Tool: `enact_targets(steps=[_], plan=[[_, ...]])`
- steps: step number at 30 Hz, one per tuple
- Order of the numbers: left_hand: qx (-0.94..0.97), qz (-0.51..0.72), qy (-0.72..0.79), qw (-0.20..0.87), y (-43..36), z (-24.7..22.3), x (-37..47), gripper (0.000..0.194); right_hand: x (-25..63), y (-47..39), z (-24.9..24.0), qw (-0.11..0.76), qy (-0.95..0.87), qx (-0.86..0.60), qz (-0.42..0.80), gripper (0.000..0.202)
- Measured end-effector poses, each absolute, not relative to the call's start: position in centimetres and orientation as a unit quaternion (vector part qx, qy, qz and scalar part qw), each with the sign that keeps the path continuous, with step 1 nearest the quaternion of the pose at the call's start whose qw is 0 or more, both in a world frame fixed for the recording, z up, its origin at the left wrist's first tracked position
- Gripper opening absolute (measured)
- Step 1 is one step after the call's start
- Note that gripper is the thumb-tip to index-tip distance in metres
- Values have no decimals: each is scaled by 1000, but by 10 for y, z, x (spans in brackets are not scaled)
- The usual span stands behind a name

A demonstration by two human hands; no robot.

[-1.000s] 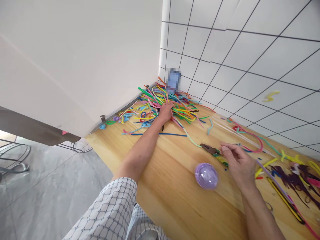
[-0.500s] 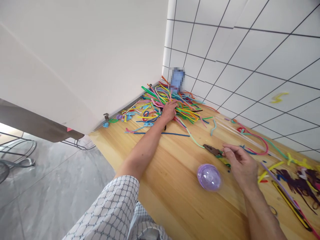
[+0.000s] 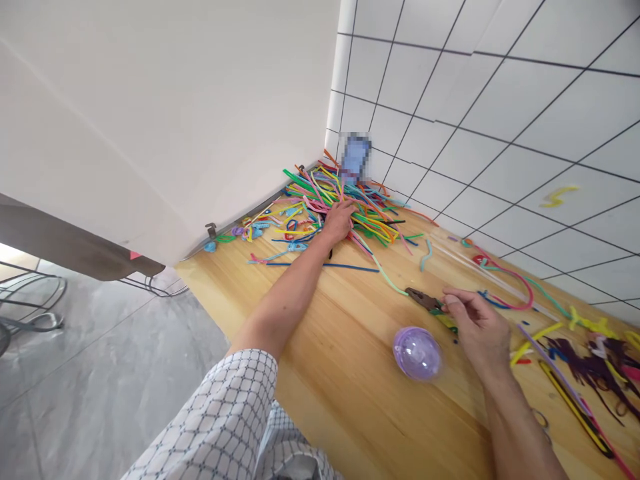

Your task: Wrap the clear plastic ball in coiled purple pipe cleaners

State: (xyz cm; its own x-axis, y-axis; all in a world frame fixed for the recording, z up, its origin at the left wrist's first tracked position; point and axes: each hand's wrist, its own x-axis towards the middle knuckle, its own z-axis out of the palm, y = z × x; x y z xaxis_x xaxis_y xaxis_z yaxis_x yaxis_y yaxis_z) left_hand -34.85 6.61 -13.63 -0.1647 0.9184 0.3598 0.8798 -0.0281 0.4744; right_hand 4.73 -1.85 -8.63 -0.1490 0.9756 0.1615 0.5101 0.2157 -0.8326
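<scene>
My left hand (image 3: 339, 221) reaches into a heap of colourful pipe cleaners (image 3: 375, 223) in the far corner. Its fingers are bent around some of them, with the tips partly hidden in the heap. My right hand (image 3: 477, 327) is closed in a pinch, thumb against forefinger; whatever lies between the fingertips is too small to make out. Just left of that pinch are pliers (image 3: 423, 299) with dark jaws and green-yellow handles, lying on the table. A pale green pipe cleaner (image 3: 387, 277) runs from the heap to the jaws. A clear purple ball (image 3: 417, 353) sits nearer me.
A phone (image 3: 355, 159), blurred out, leans on the tiled wall (image 3: 500, 100). A white panel (image 3: 200, 113) borders the left side. On the right lie a yellow-black cutter knife (image 3: 575, 407), dark purple strands (image 3: 593, 367) and loose pipe cleaners. Small twisted pieces (image 3: 257, 230) lie left of the heap.
The view has shifted slightly. My right hand appears a little further left against the pliers, still pinched. My left hand stays in the heap.
</scene>
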Motion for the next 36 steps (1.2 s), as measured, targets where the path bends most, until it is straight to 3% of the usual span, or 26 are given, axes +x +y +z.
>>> enact_targets(steps=[23, 33, 36], plan=[[611, 365, 701, 34, 71, -138, -346, 53, 45, -21, -69, 364, -682, -551, 316, 37], [593, 381, 707, 59, 69, -135, -336, 47, -21, 5, 20, 255, -826, -477, 160, 30], [590, 384, 707, 65, 68, -133, -334, 47, -57, 20, 23, 199, -865, -448, 108, 28]])
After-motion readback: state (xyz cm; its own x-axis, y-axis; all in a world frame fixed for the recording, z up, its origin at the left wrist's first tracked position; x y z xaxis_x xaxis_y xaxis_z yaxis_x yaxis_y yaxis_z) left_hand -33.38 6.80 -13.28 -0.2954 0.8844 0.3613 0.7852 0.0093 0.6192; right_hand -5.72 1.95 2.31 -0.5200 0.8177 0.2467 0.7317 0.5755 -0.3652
